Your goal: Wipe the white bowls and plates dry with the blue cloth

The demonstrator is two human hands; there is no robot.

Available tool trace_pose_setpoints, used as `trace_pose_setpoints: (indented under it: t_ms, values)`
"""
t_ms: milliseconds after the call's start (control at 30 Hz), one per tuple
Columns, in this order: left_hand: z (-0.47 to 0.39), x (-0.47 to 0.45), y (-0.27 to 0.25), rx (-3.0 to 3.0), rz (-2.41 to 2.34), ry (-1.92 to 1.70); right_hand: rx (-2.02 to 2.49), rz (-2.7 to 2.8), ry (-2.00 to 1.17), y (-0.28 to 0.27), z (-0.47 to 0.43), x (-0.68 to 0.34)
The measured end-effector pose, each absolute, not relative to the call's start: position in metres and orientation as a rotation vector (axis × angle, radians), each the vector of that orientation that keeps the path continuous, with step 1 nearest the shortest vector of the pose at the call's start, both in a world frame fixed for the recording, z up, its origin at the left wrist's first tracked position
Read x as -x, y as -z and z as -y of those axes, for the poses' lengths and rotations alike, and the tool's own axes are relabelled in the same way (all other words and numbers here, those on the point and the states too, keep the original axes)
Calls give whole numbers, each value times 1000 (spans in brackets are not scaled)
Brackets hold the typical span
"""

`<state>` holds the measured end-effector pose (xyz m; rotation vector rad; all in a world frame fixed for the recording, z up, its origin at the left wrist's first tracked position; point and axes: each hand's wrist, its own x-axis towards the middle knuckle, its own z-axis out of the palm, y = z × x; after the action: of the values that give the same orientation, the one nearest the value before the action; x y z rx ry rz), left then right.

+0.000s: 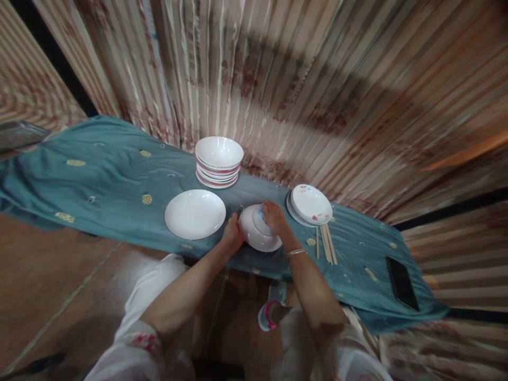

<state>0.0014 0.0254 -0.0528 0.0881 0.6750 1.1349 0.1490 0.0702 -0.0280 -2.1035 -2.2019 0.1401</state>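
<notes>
My left hand (233, 234) is closed on the left edge of a white bowl (262, 241) near the table's front edge. My right hand (274, 216) grips the same bowl at its upper right, over a smaller round part with a blue mark. Whether that part is the bowl's upturned base or a second piece, I cannot tell. Left of my hands lies a wide white plate (194, 214). Behind it stands a stack of white bowls (219, 153), several with red bands. To the right is a stack of small flowered plates (311, 205).
A teal cloth (119, 196) covers the long narrow table. Several wooden chopsticks (328, 244) lie below the small plates. A black phone (402, 283) rests near the right end. Striped curtains (278, 79) hang along the back, and dark poles (55, 53) stand at both sides.
</notes>
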Motion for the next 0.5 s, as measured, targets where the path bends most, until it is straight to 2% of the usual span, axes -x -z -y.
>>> trace_pose_setpoints:
  t_ms: [500]
  values:
    - [-20, 0, 29, -9, -749, -1053, 2044, 1765, -213, 52, -36, -176]
